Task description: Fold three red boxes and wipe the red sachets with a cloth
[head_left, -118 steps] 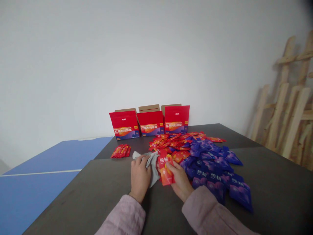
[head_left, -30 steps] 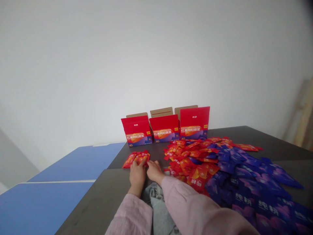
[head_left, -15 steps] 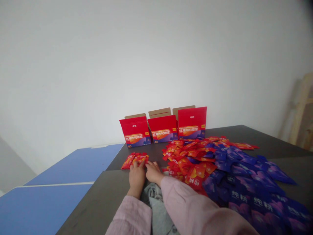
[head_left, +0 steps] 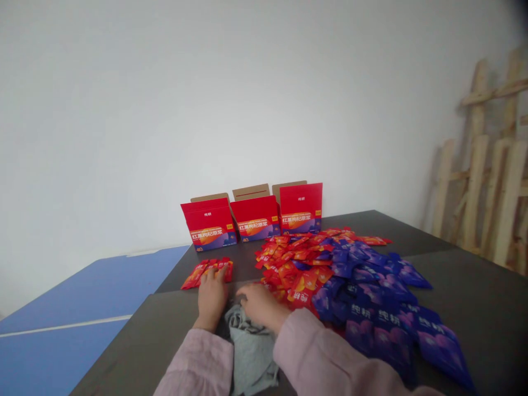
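My left hand (head_left: 211, 300) lies flat on the dark table, its fingertips touching a small row of red sachets (head_left: 207, 271). My right hand (head_left: 259, 306) rests just right of it, fingers curled loosely, above a crumpled grey cloth (head_left: 249, 352) that lies between my forearms. Neither hand holds a sachet. Right of my hands spreads a big heap of red sachets (head_left: 295, 258) and purple sachets (head_left: 379, 308).
Three open red cartons (head_left: 251, 219) stand in a row at the far edge against the white wall. A blue table (head_left: 82, 308) adjoins the dark table (head_left: 462, 291) on the left. Wooden frames (head_left: 482, 187) lean at the right.
Earlier my right hand held a red sachet beside the cloth; that sachet now lies in the small row. Over the last second my right hand drew back toward the cloth.
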Demonstrator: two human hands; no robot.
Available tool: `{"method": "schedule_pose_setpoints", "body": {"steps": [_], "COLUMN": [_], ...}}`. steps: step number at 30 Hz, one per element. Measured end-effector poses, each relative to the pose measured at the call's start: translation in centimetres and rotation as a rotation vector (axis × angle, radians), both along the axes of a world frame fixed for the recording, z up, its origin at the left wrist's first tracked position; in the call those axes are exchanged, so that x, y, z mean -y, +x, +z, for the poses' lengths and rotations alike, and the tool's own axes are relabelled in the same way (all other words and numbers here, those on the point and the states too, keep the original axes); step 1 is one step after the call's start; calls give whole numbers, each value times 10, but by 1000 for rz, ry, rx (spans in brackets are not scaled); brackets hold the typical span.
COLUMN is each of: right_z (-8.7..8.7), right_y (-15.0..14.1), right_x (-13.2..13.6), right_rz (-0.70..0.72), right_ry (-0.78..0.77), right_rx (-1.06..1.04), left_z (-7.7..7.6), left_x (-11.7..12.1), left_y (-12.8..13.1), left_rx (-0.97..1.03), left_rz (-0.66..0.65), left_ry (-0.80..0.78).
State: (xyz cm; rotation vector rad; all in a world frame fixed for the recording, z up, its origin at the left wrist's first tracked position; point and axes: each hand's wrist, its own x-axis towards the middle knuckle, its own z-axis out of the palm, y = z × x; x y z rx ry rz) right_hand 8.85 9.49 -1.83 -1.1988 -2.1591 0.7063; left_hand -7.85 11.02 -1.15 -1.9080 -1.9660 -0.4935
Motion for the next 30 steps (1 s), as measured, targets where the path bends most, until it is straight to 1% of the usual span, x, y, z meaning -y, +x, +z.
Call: {"method": "schedule_pose_setpoints", "body": {"steps": [1, 3, 7, 9, 12, 15, 16, 18, 20, 23, 25, 28, 30], "right_z": [0, -1, -3, -3, -2, 0, 1, 3, 4, 6, 8, 15, 22], "right_y": [13, 41, 89, 108, 131, 150, 155, 163, 169, 175, 179, 184, 184], "right_x": [5, 14, 28, 36, 48, 56, 57, 56, 52, 46, 43, 42, 44], "right_rz": [-20, -72, -178, -174, -158, -106, -79, -38, -29, -51, -43, -6, 7], "right_ry": [54, 147, 191, 203, 189, 150, 140, 123, 111, 112, 110, 111, 154], "right_rx": [12, 39, 145, 162, 180, 235, 258, 298, 318, 297, 254, 167, 70], "left_z": [4, 13, 21, 23, 30, 38, 39, 40, 39, 40, 45, 57, 63], "left_x": [1, 3, 12, 21, 41, 69, 78, 94, 105, 110, 108, 106, 104], "left_y": [5, 18, 48, 59, 66, 60, 57, 51, 48, 48, 47, 41, 37], "left_rx": [16, 71, 207, 269, 341, 363, 357, 326, 298, 337, 416, 568, 681], "left_rz": [-42, -136, -334, -424, -558, -677, -689, -663, -601, -571, -617, -723, -728], "left_ry": [34, 29, -103, -170, -305, -507, -585, -699, -751, -744, -713, -689, -644]}}
